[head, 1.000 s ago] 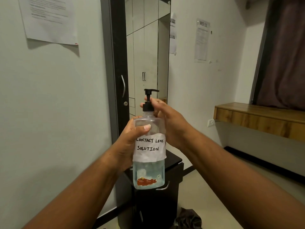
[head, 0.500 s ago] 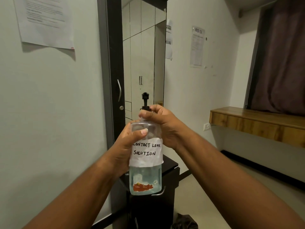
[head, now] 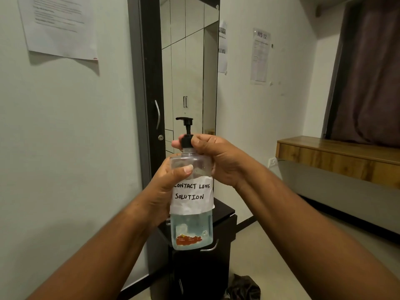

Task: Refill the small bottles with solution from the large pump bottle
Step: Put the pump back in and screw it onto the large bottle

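Observation:
A large clear pump bottle is held upright in the air in front of me. It carries a white paper label reading "CONTACT LENS SOLUTION" and is roughly half full of clear liquid. My left hand wraps the bottle's body from the left, thumb across its shoulder. My right hand grips the black pump collar at the neck. The black pump head sticks up above my fingers, nozzle pointing left. No small bottles are in view.
A black cabinet stands right below the bottle, with a dark cloth on the floor beside it. A tall mirror door is behind. A wooden shelf juts from the right wall. Papers hang on the walls.
The pump head has turned: its nozzle pointed right a second ago, faced away half a second ago, and now points left. My right hand has shifted its grip on the collar. The bottle stays held.

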